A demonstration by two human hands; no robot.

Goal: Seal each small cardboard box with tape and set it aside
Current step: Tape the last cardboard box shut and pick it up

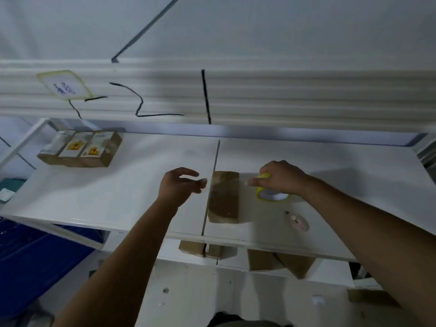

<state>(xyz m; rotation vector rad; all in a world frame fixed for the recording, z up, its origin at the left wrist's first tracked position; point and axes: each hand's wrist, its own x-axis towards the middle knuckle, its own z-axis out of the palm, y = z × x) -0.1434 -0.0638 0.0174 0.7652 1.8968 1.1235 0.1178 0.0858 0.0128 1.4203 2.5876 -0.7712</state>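
A small brown cardboard box (224, 197) lies flat on the white shelf (118, 190), just right of the seam between two shelf boards. My right hand (280, 178) grips a yellow-rimmed roll of clear tape (271, 194) that rests on the shelf to the right of the box. My left hand (181, 185) hovers just left of the box with its fingers spread and curled, holding nothing and apart from the box.
A row of three labelled boxes (81, 148) stands at the shelf's back left. More brown boxes (280, 260) lie on the lower shelf. A round white cable grommet (299, 223) sits near the front edge. A blue bin (35, 260) is at lower left.
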